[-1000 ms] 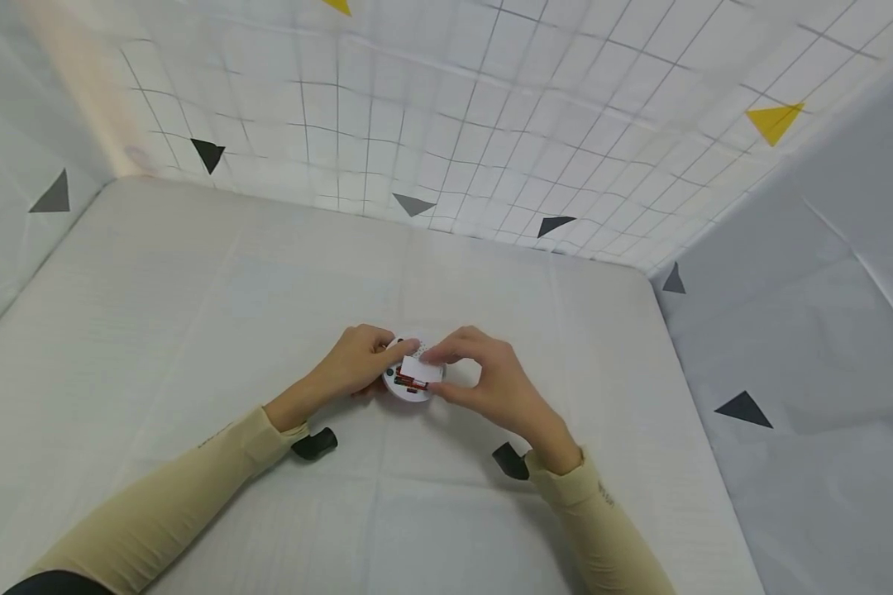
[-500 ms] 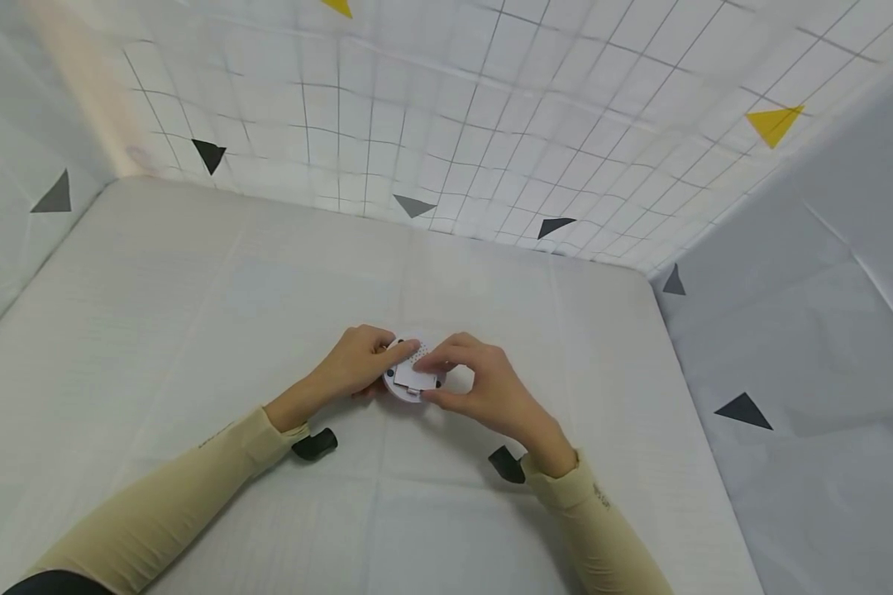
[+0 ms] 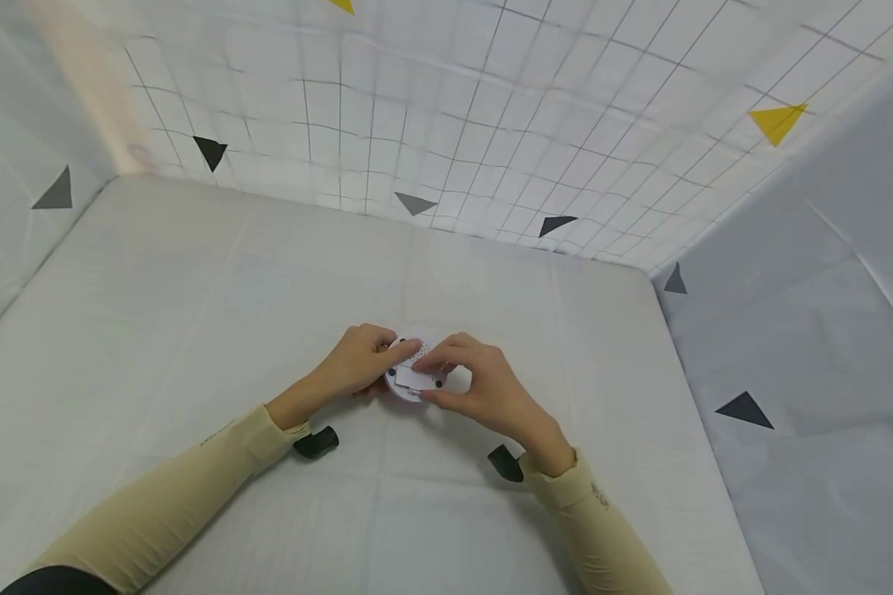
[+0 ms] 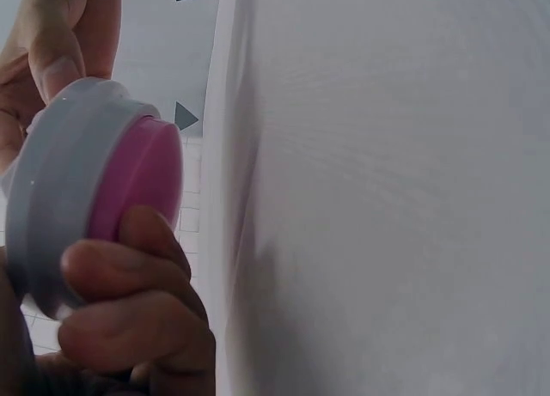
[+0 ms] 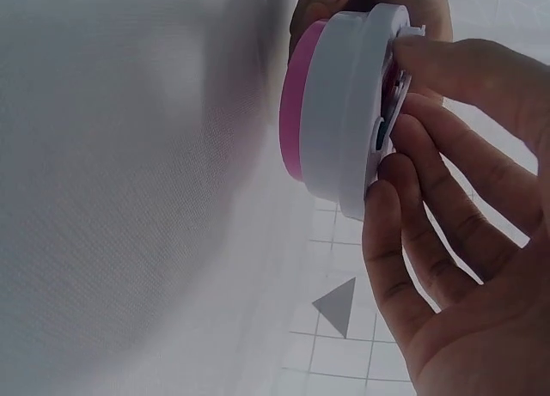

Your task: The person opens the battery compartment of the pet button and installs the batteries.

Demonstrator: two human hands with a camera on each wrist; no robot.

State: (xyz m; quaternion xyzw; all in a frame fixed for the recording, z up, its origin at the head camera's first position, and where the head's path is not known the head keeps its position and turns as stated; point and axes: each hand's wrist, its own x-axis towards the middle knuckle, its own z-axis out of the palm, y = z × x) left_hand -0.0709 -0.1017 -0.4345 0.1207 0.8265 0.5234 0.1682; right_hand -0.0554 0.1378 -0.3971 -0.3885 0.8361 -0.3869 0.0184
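A round white device (image 3: pixel 398 392) with a pink domed front (image 4: pixel 148 174) is held up over the table, its back turned upward. My left hand (image 3: pixel 357 361) grips it from the left, thumb across the back and fingers curled under the pink side. On the back lies a white rectangular battery cover (image 3: pixel 413 378), over the compartment and slightly tilted, with a gap along its edge in the right wrist view. My right hand (image 3: pixel 484 382) holds this cover between thumb and fingers. Small dark feet and a patch of dots show on the back. The batteries are hidden in the head view.
A white sheet covers the table (image 3: pixel 268 264). Behind it rises a white gridded wall (image 3: pixel 446 107) with dark and yellow triangles, and a grey side wall (image 3: pixel 804 330) stands at the right. Black wrist pieces (image 3: pixel 317 443) sit at both cuffs.
The right hand has shifted slightly left and lowered the battery cover over the compartment, hiding the batteries seen a second ago. My left hand stays put on the device.
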